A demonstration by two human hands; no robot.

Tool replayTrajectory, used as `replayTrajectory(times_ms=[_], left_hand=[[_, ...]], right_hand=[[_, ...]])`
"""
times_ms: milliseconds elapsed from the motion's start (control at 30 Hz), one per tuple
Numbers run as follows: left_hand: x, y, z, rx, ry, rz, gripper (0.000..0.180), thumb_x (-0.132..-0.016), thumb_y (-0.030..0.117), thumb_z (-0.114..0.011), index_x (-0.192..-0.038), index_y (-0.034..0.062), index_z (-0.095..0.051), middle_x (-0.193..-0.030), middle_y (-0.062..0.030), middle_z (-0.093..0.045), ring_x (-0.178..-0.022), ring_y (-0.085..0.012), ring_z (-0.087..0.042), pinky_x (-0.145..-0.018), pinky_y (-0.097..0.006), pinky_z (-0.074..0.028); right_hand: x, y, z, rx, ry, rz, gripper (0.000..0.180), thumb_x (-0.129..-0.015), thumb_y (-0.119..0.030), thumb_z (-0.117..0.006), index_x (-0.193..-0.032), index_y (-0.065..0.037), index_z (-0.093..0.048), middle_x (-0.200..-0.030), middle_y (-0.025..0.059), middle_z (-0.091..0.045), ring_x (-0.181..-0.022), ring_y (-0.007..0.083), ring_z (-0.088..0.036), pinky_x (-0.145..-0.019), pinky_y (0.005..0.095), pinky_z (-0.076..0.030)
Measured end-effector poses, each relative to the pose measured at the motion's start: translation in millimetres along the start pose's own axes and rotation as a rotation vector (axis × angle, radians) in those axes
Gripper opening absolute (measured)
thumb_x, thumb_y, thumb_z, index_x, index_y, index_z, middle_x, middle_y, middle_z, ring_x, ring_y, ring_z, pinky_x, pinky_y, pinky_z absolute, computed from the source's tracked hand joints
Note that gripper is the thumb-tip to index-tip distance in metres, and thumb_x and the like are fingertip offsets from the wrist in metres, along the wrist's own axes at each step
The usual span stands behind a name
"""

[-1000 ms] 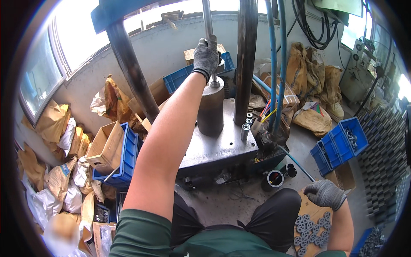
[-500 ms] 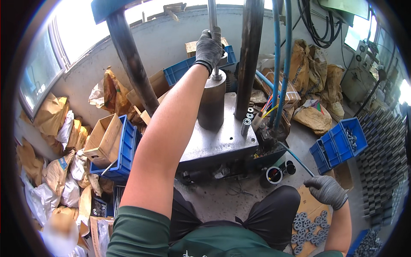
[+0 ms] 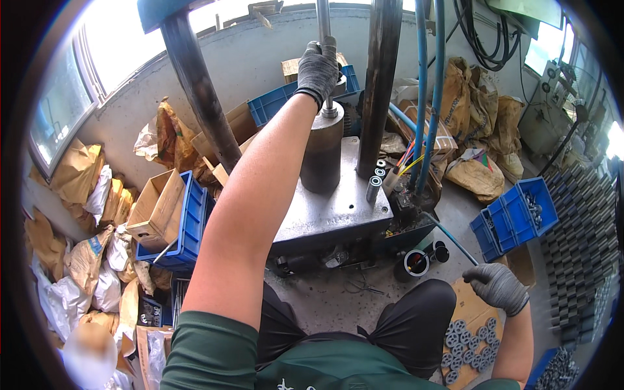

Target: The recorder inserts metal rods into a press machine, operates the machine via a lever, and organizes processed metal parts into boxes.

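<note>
Cluttered workshop floor surrounded us; our left hand [image 3: 318, 65] gripped the press rod [image 3: 323, 19] above the steel cylinder [image 3: 322, 153], while our right hand [image 3: 497, 287], loosely curled and empty, hovered over ring parts [image 3: 463, 338].

The left hand [image 3: 317, 65] in its grey glove hides the part of the thin steel rod [image 3: 323, 19] it grips, and the rod's top runs off the picture's upper edge just above it.
</note>
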State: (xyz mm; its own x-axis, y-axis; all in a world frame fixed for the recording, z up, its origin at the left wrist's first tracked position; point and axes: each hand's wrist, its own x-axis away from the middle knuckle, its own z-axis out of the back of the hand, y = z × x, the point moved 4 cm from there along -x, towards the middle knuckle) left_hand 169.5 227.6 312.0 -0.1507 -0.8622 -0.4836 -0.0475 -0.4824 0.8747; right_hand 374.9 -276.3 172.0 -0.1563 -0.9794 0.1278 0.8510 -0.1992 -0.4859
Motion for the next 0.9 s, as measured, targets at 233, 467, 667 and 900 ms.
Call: replayTrajectory(times_ms=[233,467,667,900], left_hand=[[2.4,2.2,1.2,-0.007,0.009,-0.01,0.061,-0.107,0.06,-0.049,-0.109,-0.0005,-0.058,-0.073,-0.0107,-0.066,-0.059,-0.0185,-0.069,-0.056,-0.035,-0.058],[0.4,2.7,0.7,-0.035,0.013,-0.033,0.062,-0.107,0.06,-0.048,-0.107,-0.0012,-0.058,-0.073,-0.0116,-0.066,-0.059,-0.0196,-0.069,-0.056,-0.036,-0.058],[2.0,-0.3,1.5,-0.033,0.011,-0.012,0.062,-0.107,0.059,-0.047,-0.108,-0.0019,-0.059,-0.075,-0.012,-0.067,-0.062,-0.0197,-0.07,-0.058,-0.036,-0.059],[2.9,2.9,0.5,-0.025,0.015,-0.002,0.061,-0.107,0.059,-0.049,-0.108,-0.0017,-0.059,-0.074,-0.012,-0.067,-0.06,-0.0195,-0.07,-0.058,-0.035,-0.06]], right_hand=[[0.2,6.9,-6.8,0.189,-0.153,0.091,0.026,-0.087,-0.011,-0.07,-0.111,-0.005,-0.077,-0.102,0.0147,-0.078,-0.092,0.0327,-0.074,-0.087,0.0407,-0.059],[3.0,3.7,-3.2,0.104,-0.05,0.072,0.028,-0.089,-0.01,-0.067,-0.114,-0.004,-0.076,-0.102,0.0186,-0.077,-0.095,0.0362,-0.074,-0.087,0.043,-0.059],[-0.1,-3.5,0.4,0.025,0.012,0.016,0.028,-0.09,-0.012,-0.066,-0.115,-0.006,-0.076,-0.105,0.0176,-0.076,-0.096,0.036,-0.073,-0.088,0.0429,-0.059],[-1.2,0.4,1.0,0.115,-0.107,0.047,0.031,-0.089,-0.01,-0.066,-0.118,-0.007,-0.076,-0.105,0.0178,-0.076,-0.096,0.0364,-0.073,-0.088,0.0434,-0.059]])
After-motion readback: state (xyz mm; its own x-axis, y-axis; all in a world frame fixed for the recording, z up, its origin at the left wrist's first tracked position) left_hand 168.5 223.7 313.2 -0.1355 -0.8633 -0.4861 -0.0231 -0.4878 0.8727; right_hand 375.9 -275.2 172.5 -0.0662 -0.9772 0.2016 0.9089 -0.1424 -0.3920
